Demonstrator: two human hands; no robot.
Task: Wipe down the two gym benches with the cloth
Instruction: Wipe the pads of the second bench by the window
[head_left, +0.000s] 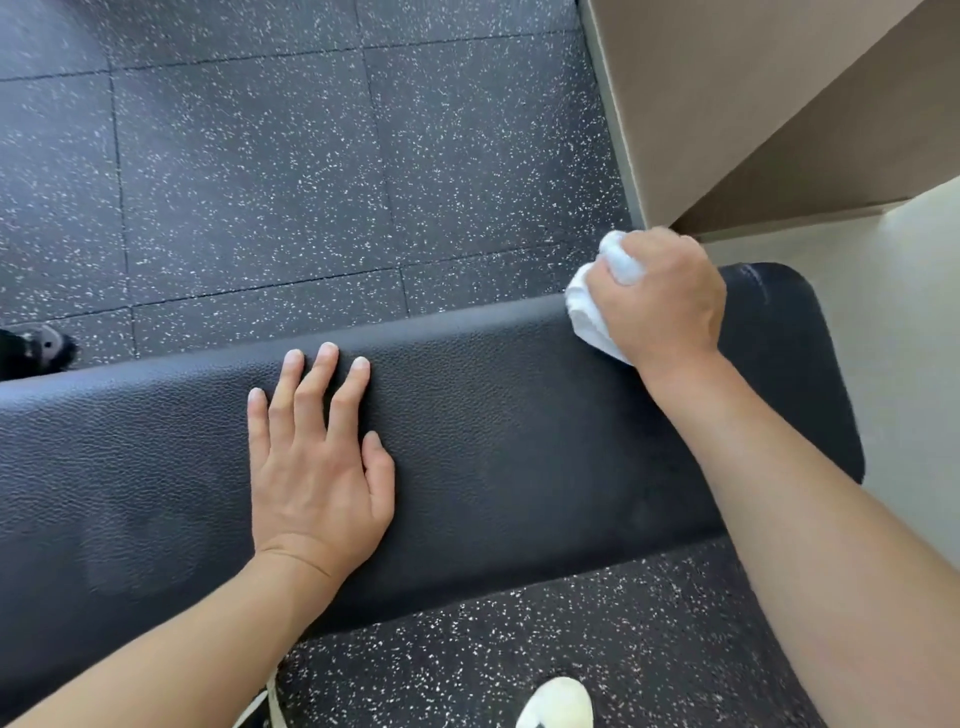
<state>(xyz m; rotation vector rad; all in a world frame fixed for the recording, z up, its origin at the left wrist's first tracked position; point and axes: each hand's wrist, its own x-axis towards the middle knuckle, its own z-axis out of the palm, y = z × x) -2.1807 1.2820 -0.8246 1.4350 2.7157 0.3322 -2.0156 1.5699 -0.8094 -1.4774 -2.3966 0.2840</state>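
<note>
A black padded gym bench (519, 457) runs across the view from the left edge to a rounded end at the right. My left hand (317, 467) lies flat on the pad's middle with fingers straight and spread. My right hand (660, 301) grips a bunched white cloth (589, 306) and holds it against the far edge of the pad near the right end. Only one bench is in view.
Dark speckled rubber floor tiles (311, 182) lie beyond and in front of the bench. A beige wall corner (727, 104) rises at the upper right, with pale floor (909, 338) past the bench end. A white shoe tip (558, 701) shows at the bottom, a dark metal part (36, 351) at the left.
</note>
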